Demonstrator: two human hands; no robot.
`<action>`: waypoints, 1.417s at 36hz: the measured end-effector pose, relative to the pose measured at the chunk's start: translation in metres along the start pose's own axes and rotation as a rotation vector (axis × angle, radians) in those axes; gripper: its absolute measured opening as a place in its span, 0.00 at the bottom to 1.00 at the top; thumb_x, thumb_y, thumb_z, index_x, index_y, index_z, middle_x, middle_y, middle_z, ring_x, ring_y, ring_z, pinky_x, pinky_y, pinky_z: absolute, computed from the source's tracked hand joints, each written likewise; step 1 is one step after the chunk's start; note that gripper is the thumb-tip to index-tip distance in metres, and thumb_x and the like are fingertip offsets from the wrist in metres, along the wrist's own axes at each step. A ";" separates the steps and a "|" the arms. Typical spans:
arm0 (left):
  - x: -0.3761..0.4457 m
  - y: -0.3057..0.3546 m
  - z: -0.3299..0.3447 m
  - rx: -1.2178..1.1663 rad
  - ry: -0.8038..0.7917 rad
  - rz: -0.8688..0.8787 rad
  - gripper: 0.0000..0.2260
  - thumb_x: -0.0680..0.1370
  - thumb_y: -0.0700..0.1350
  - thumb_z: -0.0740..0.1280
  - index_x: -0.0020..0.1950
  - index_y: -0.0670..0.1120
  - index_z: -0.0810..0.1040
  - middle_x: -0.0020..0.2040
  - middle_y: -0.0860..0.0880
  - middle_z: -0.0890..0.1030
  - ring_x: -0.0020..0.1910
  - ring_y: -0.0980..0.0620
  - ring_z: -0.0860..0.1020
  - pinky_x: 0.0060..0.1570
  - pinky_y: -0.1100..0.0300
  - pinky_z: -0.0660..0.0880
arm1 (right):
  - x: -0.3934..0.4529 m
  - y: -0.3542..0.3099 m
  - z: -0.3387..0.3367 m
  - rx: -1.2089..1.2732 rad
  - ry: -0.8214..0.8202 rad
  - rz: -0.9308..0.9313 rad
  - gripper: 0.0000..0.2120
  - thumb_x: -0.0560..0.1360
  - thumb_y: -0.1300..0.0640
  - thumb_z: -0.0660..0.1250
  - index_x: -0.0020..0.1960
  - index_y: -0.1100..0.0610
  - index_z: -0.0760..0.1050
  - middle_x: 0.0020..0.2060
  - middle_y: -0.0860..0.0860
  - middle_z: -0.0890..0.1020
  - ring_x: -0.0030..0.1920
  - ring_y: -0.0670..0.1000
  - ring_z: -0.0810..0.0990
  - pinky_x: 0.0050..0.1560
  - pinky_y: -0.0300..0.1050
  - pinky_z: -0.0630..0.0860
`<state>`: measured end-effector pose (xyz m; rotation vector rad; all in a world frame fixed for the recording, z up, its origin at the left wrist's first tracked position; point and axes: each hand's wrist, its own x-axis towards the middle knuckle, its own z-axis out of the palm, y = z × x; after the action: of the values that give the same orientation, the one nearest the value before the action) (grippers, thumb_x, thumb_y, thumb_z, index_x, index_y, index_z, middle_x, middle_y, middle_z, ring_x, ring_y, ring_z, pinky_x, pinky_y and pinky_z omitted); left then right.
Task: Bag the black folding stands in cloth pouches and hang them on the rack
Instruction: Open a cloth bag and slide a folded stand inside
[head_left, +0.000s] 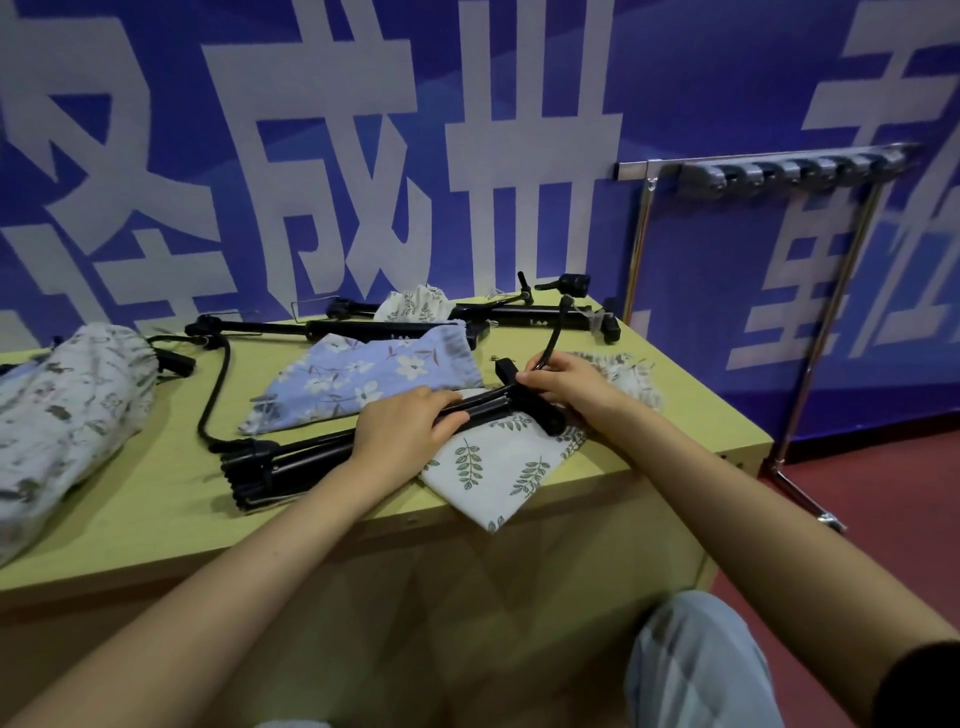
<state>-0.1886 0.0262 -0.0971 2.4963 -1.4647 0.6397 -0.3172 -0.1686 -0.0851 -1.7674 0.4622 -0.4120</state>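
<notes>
Left hand grip: the left hand (402, 428) lies over the shaft of the nearest black folding stand (291, 462), fingers curled round it and thumb beneath, holding it just above the table.
Right hand grip: the right hand (569, 382) pinches the thin curved gooseneck arm (555, 335) at the stand's head end, fingertips closed on it.
Held stand: folded, lying slantwise across the near edge of the table (156, 499), its bundled legs toward the left and its head block between the two hands.
Leaf-print pouch (498, 467): white cloth with green sprigs, flat beneath the head end of the held stand, one corner overhanging the table's front edge.
Blue floral pouch (363, 379): flat on the table just behind the left hand.
Filled pouch (67, 410): grey-patterned, bulky, lying at the table's left end.
Other stands (337, 328): two more black stands lie along the far edge, a small white leaf-print pouch (415, 304) between them.
Rack (769, 166): chrome rail with a row of hooks, standing on the red floor to the right of the table, before the blue wall banner (701, 78).
</notes>
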 end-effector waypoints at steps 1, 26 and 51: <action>-0.001 0.001 0.000 0.006 0.013 0.003 0.20 0.81 0.62 0.54 0.69 0.59 0.71 0.60 0.55 0.79 0.55 0.53 0.79 0.35 0.60 0.69 | 0.000 0.000 0.000 0.010 -0.006 0.000 0.15 0.75 0.57 0.70 0.57 0.65 0.74 0.53 0.63 0.82 0.52 0.58 0.83 0.60 0.56 0.78; -0.007 0.002 0.019 0.060 0.327 0.054 0.22 0.77 0.60 0.55 0.58 0.51 0.82 0.39 0.51 0.79 0.33 0.49 0.78 0.25 0.63 0.61 | -0.001 -0.003 0.004 0.334 -0.060 0.021 0.07 0.78 0.65 0.64 0.47 0.56 0.68 0.43 0.62 0.80 0.38 0.59 0.83 0.32 0.40 0.79; -0.008 -0.001 0.005 0.000 0.266 0.095 0.21 0.77 0.60 0.55 0.57 0.51 0.82 0.40 0.53 0.80 0.35 0.51 0.80 0.25 0.63 0.65 | -0.008 -0.016 0.004 0.221 -0.244 0.132 0.17 0.78 0.53 0.67 0.55 0.67 0.75 0.32 0.56 0.80 0.27 0.49 0.76 0.28 0.39 0.74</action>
<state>-0.1894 0.0316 -0.1055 2.2459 -1.4868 0.9466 -0.3201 -0.1576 -0.0708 -1.5391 0.3428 -0.1447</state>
